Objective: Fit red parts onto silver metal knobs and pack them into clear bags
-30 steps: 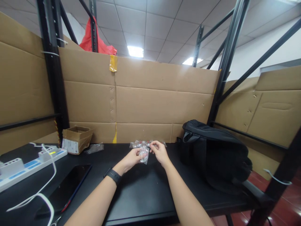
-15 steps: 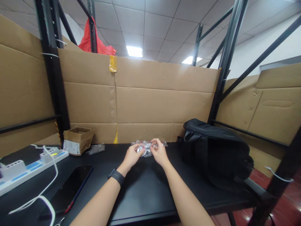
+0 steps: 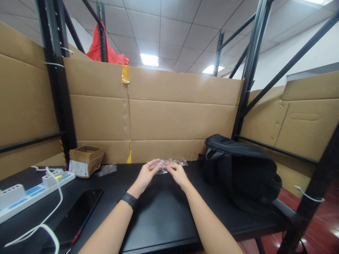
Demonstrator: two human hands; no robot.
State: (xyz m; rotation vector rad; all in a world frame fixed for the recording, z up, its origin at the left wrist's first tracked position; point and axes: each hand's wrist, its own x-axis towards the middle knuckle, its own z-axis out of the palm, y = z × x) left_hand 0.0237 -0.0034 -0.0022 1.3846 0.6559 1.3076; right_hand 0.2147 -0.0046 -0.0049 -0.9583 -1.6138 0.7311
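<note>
Several small items in clear plastic wrapping (image 3: 162,168), silvery with bits of red, lie near the back of the black table. My left hand (image 3: 147,175), with a dark watch on its wrist, touches their left side, fingers bent together around an edge. From the right, my right hand (image 3: 178,173) pinches at the same wrapping with thumb and fingers. The fingertips of both hands are close together and partly cover the items, so their exact shape is hidden.
A black backpack (image 3: 241,173) lies on the right. On the left are an open cardboard box (image 3: 88,160), a flat plastic bag (image 3: 106,169), a dark phone (image 3: 76,215) and a white power strip (image 3: 37,192) with cables. Cardboard walls stand behind.
My left hand has shifted slightly left and its fingers now reach further over the wrapped items. The round silvery piece between the hands is less visible. The camera view has shifted a little.
</note>
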